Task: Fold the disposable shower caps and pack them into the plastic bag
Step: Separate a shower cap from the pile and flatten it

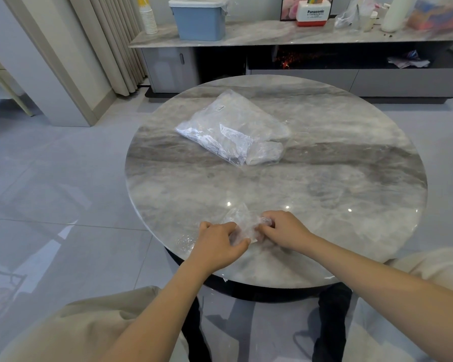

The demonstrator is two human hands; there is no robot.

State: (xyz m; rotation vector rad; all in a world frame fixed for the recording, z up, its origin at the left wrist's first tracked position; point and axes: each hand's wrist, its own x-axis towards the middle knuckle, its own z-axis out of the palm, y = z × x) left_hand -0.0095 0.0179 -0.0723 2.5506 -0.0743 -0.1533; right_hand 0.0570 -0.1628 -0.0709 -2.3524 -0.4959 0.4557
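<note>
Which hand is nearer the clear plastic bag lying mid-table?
Right hand, slightly; the clear plastic bag lies beyond both. Left hand sits a bit nearer the person.

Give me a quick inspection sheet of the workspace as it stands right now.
Surface: round marble table, glossy, with light reflections.
Job's things: clear shower cap at the near edge, bunched between both hands; plastic bag lying flat mid-table, crumpled clear plastic showing inside; a folded clear piece lies against its near right corner.
Clutter: nothing seen on the table.
Grippers: left hand and right hand both have fingers curled into the cap.
Cables: nothing seen.
Surroundings: long marble-topped cabinet behind, carrying a blue lidded bin, stacked paper cups and a Panasonic box; curtain on the left; tiled floor.
</note>
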